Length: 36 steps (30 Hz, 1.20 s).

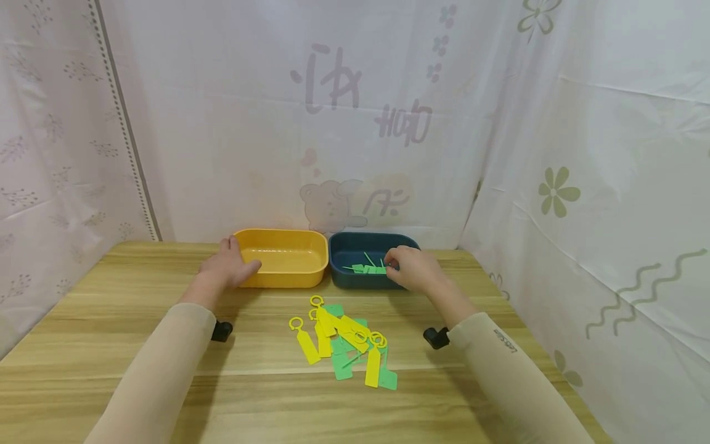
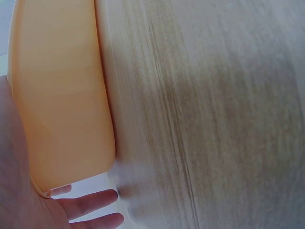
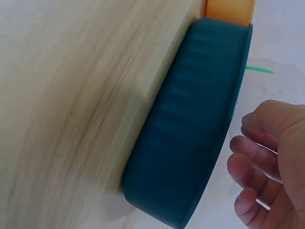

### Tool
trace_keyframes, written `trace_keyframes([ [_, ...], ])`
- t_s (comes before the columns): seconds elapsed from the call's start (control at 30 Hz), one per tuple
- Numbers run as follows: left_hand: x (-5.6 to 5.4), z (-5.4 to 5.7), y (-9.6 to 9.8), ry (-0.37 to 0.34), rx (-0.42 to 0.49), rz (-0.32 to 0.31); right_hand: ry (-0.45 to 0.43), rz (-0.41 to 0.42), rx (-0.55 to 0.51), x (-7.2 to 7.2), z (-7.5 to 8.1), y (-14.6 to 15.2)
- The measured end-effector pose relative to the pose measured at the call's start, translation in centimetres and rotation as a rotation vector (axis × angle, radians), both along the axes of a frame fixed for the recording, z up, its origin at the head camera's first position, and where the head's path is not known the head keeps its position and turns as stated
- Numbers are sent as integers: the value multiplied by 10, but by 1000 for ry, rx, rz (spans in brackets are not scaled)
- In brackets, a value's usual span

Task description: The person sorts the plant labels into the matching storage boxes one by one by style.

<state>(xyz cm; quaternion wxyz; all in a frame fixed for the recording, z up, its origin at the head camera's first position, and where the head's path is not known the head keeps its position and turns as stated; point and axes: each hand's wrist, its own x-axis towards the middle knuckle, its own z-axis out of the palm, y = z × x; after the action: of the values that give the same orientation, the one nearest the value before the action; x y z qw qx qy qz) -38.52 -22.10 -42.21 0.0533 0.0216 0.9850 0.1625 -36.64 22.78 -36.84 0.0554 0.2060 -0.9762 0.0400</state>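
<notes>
My left hand [image 1: 225, 266] rests at the left end of a yellow plastic bin [image 1: 285, 280], thumb over the near rim. In the left wrist view its straight fingers [image 2: 93, 202] extend past the bin's corner. Over the right end of a dark teal bin [image 1: 360, 282], my right hand [image 1: 413, 268] hovers with loosely curled fingers. In the right wrist view, nothing shows between those fingers [image 3: 243, 171]. Several green tags [image 1: 368, 269] lie inside the teal bin, some thin stems sticking up. Nearer me is a loose pile of yellow tags [image 1: 307, 346] with ring hooks and green tags [image 1: 342, 365].
Both bins stand side by side near the back edge of the wooden table [image 1: 266, 394]. A printed curtain [image 1: 222, 123] hangs behind and along both sides. Black wrist mounts [image 1: 436, 338] sit by my beige sleeves [image 1: 499, 364].
</notes>
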Motion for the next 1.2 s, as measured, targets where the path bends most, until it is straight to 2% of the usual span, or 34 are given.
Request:
trace_keyframes([
  [0.27,-1,-1,0,2,-11,2,11,53,24,13,-4,-5],
  [0.47,1,0,1,6,-8,-5,15,92,46,31,-4,-11],
  [0.6,2,0,1,7,-12,-7,31,161,64,44,-8,-17],
  [0.7,2,0,1,5,-14,-7,-1,222,76,53,-11,-22],
  [0.93,3,-1,0,6,-8,-3,-181,368,137,69,-29,-37],
  [1.07,2,-2,0,2,-1,-3,-183,426,169,75,-39,-46],
  [1.2,1,-2,-1,7,-4,-2,-168,446,184,77,-42,-59],
])
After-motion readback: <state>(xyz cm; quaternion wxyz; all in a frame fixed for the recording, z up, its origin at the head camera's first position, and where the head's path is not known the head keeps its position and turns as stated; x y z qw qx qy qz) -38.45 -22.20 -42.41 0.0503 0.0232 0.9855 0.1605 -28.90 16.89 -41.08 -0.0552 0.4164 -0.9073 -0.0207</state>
